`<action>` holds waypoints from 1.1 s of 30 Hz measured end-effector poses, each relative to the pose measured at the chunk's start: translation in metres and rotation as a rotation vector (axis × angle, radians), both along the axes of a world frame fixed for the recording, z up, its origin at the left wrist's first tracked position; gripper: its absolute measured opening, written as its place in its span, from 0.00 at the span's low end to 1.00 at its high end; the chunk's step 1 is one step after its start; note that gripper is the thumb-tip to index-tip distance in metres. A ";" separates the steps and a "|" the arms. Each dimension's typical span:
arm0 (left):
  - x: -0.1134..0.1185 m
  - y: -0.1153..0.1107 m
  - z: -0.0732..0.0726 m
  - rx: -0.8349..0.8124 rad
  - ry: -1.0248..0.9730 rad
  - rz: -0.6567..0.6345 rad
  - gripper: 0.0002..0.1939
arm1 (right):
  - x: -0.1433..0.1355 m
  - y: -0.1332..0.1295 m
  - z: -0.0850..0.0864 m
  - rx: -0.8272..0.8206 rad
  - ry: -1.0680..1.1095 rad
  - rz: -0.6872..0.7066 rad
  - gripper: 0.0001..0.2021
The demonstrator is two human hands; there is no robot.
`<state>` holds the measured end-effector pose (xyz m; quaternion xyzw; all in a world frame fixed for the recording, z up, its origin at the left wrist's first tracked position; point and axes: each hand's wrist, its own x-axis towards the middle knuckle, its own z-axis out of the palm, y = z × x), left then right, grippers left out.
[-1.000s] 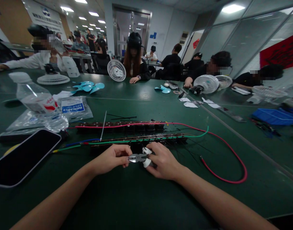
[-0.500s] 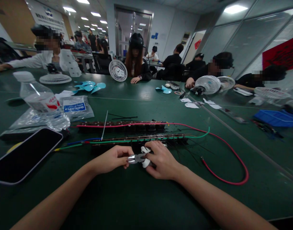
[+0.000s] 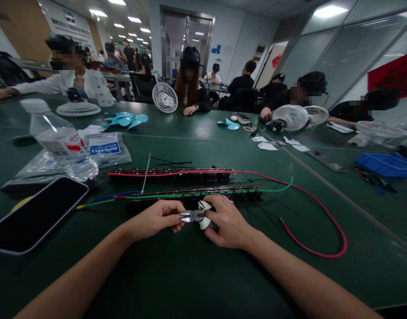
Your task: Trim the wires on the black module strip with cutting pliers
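My right hand (image 3: 225,223) grips small white-handled cutters (image 3: 196,215), their metal jaws pointing left. My left hand (image 3: 157,218) is pinched at the jaw tips; whatever it pinches is too small to tell. Both hands rest on the green table (image 3: 197,274), just in front of two long dark terminal strips (image 3: 170,174). Red (image 3: 318,212), green (image 3: 276,188) and blue wires run along the strips. A white cable tie (image 3: 145,173) lies across them.
A phone (image 3: 33,216) lies face up at the left, beside a plastic bottle (image 3: 59,141) and plastic bags (image 3: 105,148). Small fans (image 3: 165,98), blue fan blades (image 3: 125,119) and a blue tray (image 3: 385,163) lie further back. Other people sit around the table's far side.
Both hands with the cutters have stayed almost still; the view has only shifted slightly.
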<state>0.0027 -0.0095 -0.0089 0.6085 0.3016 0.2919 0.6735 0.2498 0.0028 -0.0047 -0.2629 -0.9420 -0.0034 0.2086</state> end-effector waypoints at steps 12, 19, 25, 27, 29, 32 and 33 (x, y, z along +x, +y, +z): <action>-0.003 0.002 0.000 0.129 0.104 -0.032 0.11 | 0.000 0.001 0.000 -0.012 -0.043 0.005 0.11; -0.003 0.002 0.005 0.132 0.122 -0.057 0.12 | -0.002 0.002 0.000 0.017 -0.046 0.034 0.09; -0.004 0.003 0.005 0.124 0.121 -0.083 0.13 | -0.002 0.002 0.000 0.019 -0.045 0.046 0.09; -0.004 0.003 0.005 0.118 0.117 -0.084 0.12 | -0.002 0.002 -0.001 0.017 -0.043 0.048 0.09; -0.004 0.002 0.005 0.115 0.111 -0.084 0.12 | -0.002 0.003 -0.001 0.022 -0.040 0.053 0.09; -0.004 0.002 0.006 0.120 0.110 -0.080 0.12 | -0.002 0.003 -0.002 0.031 -0.044 0.054 0.09; -0.004 0.002 0.005 0.125 0.113 -0.079 0.12 | -0.002 0.003 -0.002 0.034 -0.047 0.053 0.10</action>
